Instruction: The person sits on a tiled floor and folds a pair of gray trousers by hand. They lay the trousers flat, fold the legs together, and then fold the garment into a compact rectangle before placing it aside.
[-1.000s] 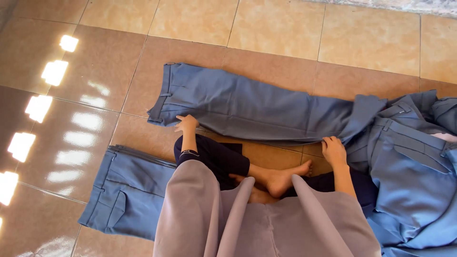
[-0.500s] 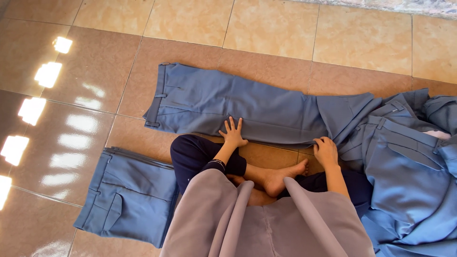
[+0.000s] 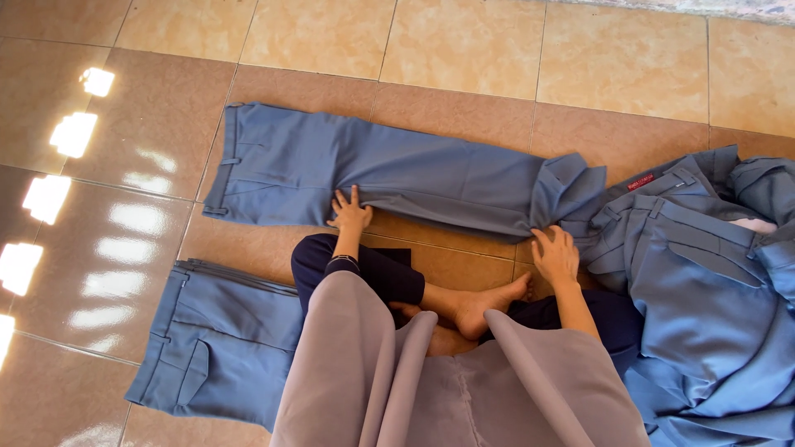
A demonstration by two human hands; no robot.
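One label showed: a small red rectangular cloth label [image 3: 639, 181], sewn inside the waistband of the heaped blue trousers [image 3: 704, 290] at the right of the tiled floor. It lay tilted, its right end higher than its left, just beyond the hem end of the flat blue trousers [image 3: 397, 178] spread across the floor. Pale marks ran along the red strip, too small to make out. It sat a little way above and to the right of the right hand. No packages, signs or screens were in view.
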